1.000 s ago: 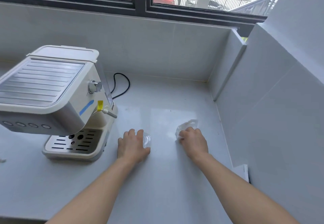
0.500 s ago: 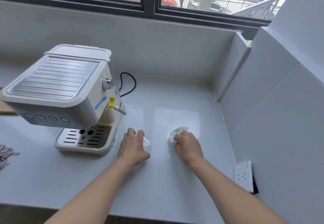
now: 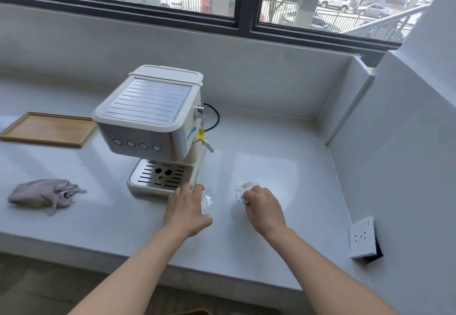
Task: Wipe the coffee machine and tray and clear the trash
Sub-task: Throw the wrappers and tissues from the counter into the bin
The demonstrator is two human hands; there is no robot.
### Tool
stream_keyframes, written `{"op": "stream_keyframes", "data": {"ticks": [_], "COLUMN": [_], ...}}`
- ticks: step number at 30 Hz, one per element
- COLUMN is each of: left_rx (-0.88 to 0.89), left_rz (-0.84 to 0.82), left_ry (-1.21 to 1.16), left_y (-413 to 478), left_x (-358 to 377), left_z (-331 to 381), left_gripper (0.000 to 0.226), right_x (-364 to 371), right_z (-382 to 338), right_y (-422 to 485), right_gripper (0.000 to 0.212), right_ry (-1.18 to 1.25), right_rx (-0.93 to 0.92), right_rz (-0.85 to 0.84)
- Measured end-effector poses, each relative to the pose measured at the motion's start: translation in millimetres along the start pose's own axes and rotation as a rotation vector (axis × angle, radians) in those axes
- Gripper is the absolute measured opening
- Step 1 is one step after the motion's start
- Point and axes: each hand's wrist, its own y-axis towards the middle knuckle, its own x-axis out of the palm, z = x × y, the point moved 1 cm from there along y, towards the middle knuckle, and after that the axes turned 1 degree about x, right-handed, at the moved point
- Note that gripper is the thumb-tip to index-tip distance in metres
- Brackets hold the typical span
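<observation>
A white coffee machine [image 3: 150, 117] stands on the white counter [image 3: 271, 166], its slotted drip grate [image 3: 161, 175] facing me. Just right of its base, my left hand [image 3: 186, 209] holds a small piece of clear crumpled plastic [image 3: 206, 201] between fingers and thumb. My right hand [image 3: 264, 207] grips a crumpled white tissue [image 3: 243, 190] that sticks out past my fingers. A wooden tray [image 3: 47, 129] lies on the counter left of the machine. In front of the tray sits a bunched grey cloth [image 3: 43, 195].
The machine's black cable [image 3: 213, 119] loops behind it. A white socket block [image 3: 362, 238] sits at the counter's front right. White tiled walls close off the back and right side, with a window above.
The view has pulled back and turned left, bringing the tray and grey cloth into sight. Both hands have closed tighter on their scraps, which are now more bunched up.
</observation>
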Motion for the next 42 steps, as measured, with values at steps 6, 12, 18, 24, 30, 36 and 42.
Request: {"op": "stream_keyframes", "data": {"ticks": [6,12,18,24,30,36,42], "left_rx": [0.038,0.109,0.139,0.052,-0.029,-0.116,-0.126], "left_rz": [-0.002,-0.016,-0.043,-0.131,-0.166,-0.278,-0.399], "left_ry": [-0.074,-0.094,-0.113,-0.091,-0.032,-0.022,0.000], "left_y": [-49.3,-109.9,-168.8,-215.9,-237.6,-258.8,-270.1], "left_x": [-15.7,-32.1,-30.0,1.3,56.4,139.9,237.1], "left_z": [-43.4,-84.2,-118.0,-150.0,-166.2,-183.4,-215.9], "left_gripper": [0.079,0.079,0.076,0.075,0.077,0.075,0.077], "right_x": [4.6,15.7,40.7,88.0,149.8,227.7,322.3], "right_z": [-47.6,-102.5,-152.3,-164.8,-142.4,-105.4,-72.1], "right_y": [-50.4,-115.3,-173.2,-222.8,-237.3,-255.5,-267.1], "right_gripper": [0.027,0.030,0.025,0.021,0.026,0.029,0.028], "right_ry": [-0.005,0.003,0.062,0.099,0.111,0.082,0.079], "right_rx": [0.008,0.066,0.044,0.023,0.059,0.096,0.180], "right_rz": [0.033,0.100,0.091,-0.013,-0.170,-0.291,-0.405]}}
